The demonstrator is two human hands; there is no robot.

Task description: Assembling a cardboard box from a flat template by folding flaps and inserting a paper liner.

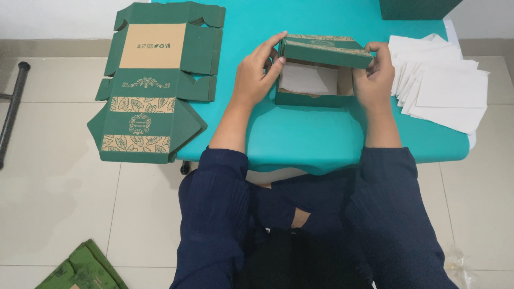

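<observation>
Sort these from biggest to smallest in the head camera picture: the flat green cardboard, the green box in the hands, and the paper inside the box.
1. flat green cardboard
2. green box
3. paper

The light where I sit is bright and even, soft daylight with no hard glare. My hands (pixel 316 75) throw only faint shadows on the tabletop (pixel 300 139), and a darker one lies under its near edge across my lap. The picture is sharp throughout. The floor (pixel 59 203) tiles bow slightly toward the frame's sides.
</observation>
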